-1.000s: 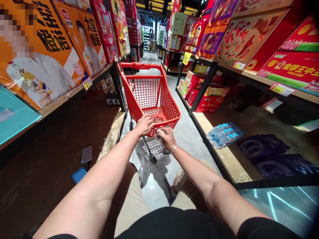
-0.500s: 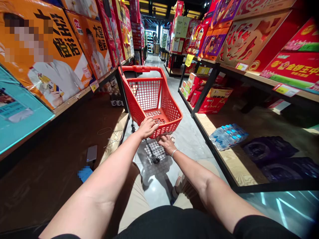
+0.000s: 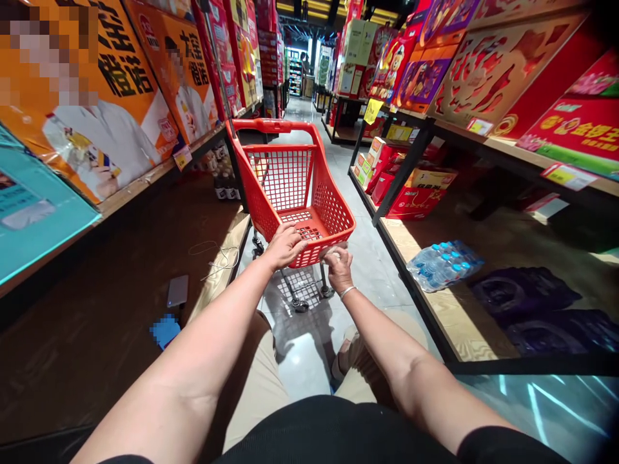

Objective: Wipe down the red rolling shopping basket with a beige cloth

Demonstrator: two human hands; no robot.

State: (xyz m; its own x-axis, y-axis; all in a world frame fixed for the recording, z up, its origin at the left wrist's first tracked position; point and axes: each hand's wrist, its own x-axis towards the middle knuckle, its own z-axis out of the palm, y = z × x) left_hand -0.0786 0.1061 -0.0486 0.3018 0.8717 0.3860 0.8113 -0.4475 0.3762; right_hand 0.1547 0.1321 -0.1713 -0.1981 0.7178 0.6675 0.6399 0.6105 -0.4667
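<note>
In the middle of the aisle stands a red plastic shopping cart, its basket bare inside and its handle bar at the far side. My left hand lies over the near left corner of the basket rim, fingers curled onto it. Just below the rim's near right corner, my right hand has its fingers bent and pressed together against the cart's front panel. Something small and greyish shows at those fingertips, too indistinct to name. A bracelet circles the right wrist.
Shelves with orange cartons and a turquoise box line the left. On the lower left shelf lie a pale flat device and a cable. Water bottles in shrink wrap and red gift boxes sit on the right shelves.
My right hand has moved up and to the right, from beneath the basket's front edge to its near right corner. My left hand stays on the rim. The view has shifted slightly.
</note>
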